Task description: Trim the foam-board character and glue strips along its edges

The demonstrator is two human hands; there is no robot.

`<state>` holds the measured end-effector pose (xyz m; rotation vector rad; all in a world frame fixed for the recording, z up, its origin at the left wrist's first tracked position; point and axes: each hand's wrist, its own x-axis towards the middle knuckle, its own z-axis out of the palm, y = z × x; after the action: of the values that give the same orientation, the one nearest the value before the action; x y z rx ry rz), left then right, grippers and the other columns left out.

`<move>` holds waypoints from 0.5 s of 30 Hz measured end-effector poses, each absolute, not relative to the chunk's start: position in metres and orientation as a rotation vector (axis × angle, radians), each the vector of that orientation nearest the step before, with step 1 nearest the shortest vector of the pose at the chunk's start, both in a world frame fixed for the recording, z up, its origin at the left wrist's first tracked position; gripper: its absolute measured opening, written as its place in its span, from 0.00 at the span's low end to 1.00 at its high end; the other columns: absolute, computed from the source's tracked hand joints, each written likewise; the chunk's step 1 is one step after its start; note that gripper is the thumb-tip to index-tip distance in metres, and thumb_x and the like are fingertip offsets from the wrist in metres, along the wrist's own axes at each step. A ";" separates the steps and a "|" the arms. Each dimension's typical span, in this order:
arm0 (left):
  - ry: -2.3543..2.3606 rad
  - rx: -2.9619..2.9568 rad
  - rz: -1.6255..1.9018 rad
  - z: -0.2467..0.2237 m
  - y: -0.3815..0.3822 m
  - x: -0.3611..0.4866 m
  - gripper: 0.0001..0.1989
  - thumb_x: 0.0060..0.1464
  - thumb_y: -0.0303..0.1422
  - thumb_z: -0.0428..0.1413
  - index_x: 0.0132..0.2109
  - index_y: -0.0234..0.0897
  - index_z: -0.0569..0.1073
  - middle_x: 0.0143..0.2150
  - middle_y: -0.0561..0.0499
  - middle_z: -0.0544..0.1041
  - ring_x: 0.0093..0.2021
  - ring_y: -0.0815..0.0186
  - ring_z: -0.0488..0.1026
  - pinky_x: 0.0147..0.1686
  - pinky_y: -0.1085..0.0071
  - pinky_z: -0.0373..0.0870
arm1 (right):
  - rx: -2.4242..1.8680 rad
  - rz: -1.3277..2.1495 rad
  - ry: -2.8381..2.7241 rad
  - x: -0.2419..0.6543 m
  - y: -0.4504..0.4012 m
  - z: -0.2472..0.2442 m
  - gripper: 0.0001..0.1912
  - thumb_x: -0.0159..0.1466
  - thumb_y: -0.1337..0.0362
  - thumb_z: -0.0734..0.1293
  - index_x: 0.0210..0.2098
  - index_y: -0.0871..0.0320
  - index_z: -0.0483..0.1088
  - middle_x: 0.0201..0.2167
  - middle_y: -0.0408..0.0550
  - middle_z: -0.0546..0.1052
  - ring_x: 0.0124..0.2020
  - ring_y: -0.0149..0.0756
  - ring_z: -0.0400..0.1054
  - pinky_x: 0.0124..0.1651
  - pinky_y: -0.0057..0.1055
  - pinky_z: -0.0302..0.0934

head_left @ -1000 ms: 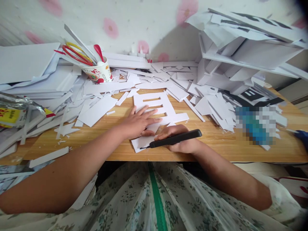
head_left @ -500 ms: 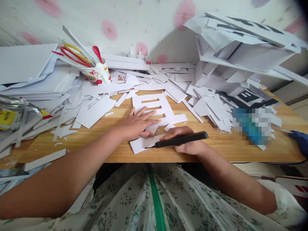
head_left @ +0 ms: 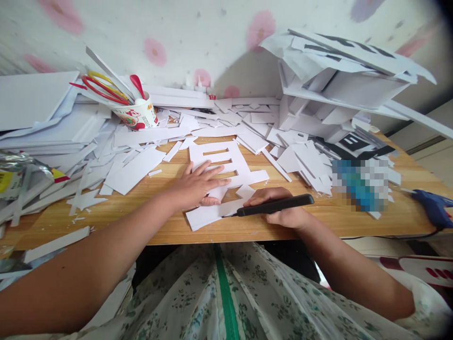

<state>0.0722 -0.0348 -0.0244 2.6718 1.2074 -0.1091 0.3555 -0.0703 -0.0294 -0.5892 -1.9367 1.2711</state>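
Right hand (head_left: pixel 281 218) is holding the black-handled cutter (head_left: pixel 279 204), grip closed round the handle. Left hand (head_left: pixel 198 190) is lying flat across the slotted board (head_left: pixel 241 165), fingers spread, grip wide and gripping nothing

Taking the slotted board as landmark: the near strip (head_left: pixel 208 216) is lying on its wearer side, close to the worktop (head_left: pixel 354 224) edge. Its long axis is running left-right, right end angling slightly away from the wearer. Cutter is sitting near-right of the slotted board, blade pointing left, butt end pointing right

Key relation, as I judge it: strip is lying left of the right grip, blade and strip axes are running roughly parallel, and the tip is meeting the strip by its near edge (can't tell how deep, or whether it's biting at all). Right hand is sitting nearer the strip's right end; left thumb is resting just beside its far edge. Left hand is covering part of the area between strip and slotted board, so can't tell if they're joined

Small offcut (head_left: pixel 245 191) is lying between slotted board and right hand. Paper cup (head_left: pixel 136 118) is standing beyond and left of the board, blue glue gun (head_left: pixel 432 205) is lying well off to its right
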 end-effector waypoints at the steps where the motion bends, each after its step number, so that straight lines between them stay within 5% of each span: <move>1: 1.207 2.668 -0.111 -0.024 -0.035 0.072 0.31 0.59 0.52 0.47 0.67 0.63 0.49 0.73 0.58 0.39 0.71 0.46 0.32 0.60 0.36 0.31 | -0.583 1.269 -1.936 0.357 -0.070 -0.029 0.16 0.58 0.54 0.71 0.40 0.58 0.76 0.38 0.54 0.81 0.38 0.40 0.76 0.41 0.34 0.69; 15: 1.226 2.695 -0.140 -0.023 -0.035 0.074 0.31 0.58 0.51 0.49 0.67 0.62 0.51 0.73 0.58 0.39 0.71 0.47 0.33 0.61 0.38 0.34 | -0.560 1.226 -1.986 0.371 -0.066 -0.024 0.17 0.60 0.52 0.69 0.41 0.58 0.76 0.38 0.55 0.80 0.39 0.41 0.75 0.42 0.36 0.69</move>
<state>0.0744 -0.0346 -0.0230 2.6950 1.2264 -0.1400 0.3711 -0.0658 -0.0242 -0.5601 -1.9861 1.2256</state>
